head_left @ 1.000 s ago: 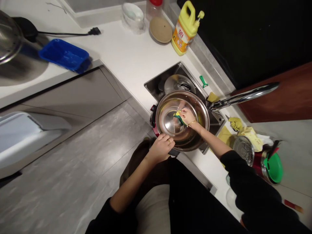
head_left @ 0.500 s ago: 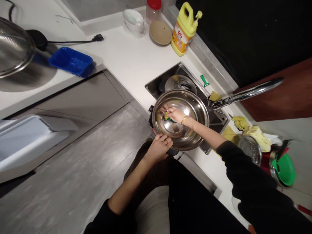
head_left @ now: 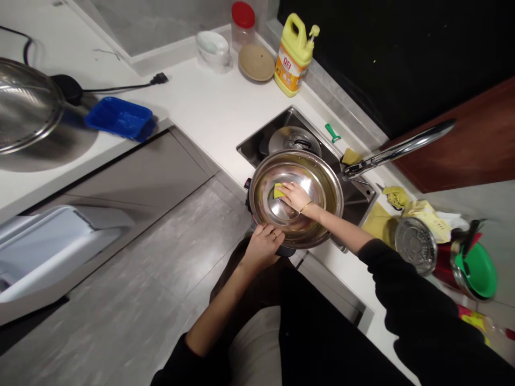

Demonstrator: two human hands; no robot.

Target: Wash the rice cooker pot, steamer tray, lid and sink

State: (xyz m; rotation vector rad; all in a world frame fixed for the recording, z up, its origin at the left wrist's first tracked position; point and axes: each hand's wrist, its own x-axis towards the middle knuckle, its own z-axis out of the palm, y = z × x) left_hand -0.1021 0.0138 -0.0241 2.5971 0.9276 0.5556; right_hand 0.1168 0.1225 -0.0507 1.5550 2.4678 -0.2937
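Observation:
A wide stainless steel pot is tilted over the sink's near edge, its shiny inside facing me. My right hand reaches inside and presses a yellow sponge to the inner surface, fingers closed on it. At the near-left rim, my left hand grips the pot, fingers curled over the edge; its thumb is hidden. Behind the pot a metal lid with a black handle lies in the steel sink. The chrome faucet stands to the right.
A yellow detergent jug, a tan plate and a red-lidded jar stand at the back. A green peeler lies behind the sink. Left are a blue tray and a large steel pot; a grey bin stands below.
My right hand has shifted slightly within the pot, and more of the sponge's yellow side shows. My left hand keeps its hold on the rim. The camera view has shifted a little.

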